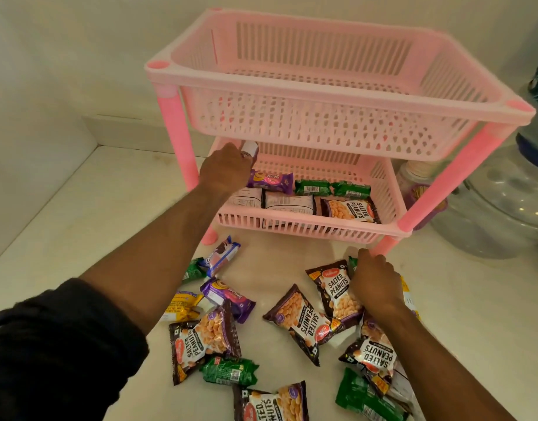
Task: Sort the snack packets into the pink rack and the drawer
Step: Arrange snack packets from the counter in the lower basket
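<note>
A two-tier pink rack (pixel 316 77) stands on a white counter. Its top basket holds nothing I can see. The lower tray (pixel 307 226) holds several packets: a purple one (pixel 274 181), green ones (pixel 331 187) and a salted peanuts packet (pixel 349 209). My left hand (pixel 225 168) reaches into the lower tier and grips a purple-and-white packet (pixel 251 148). My right hand (pixel 375 284) rests with curled fingers on a salted peanuts packet (pixel 334 288) on the counter. Several more packets (pixel 301 323) lie scattered in front of the rack.
Clear plastic containers (pixel 504 208) and a small jar (pixel 413 177) stand right of the rack. A wall corner and a low ledge (pixel 125 129) bound the counter at left and behind. No drawer is in view.
</note>
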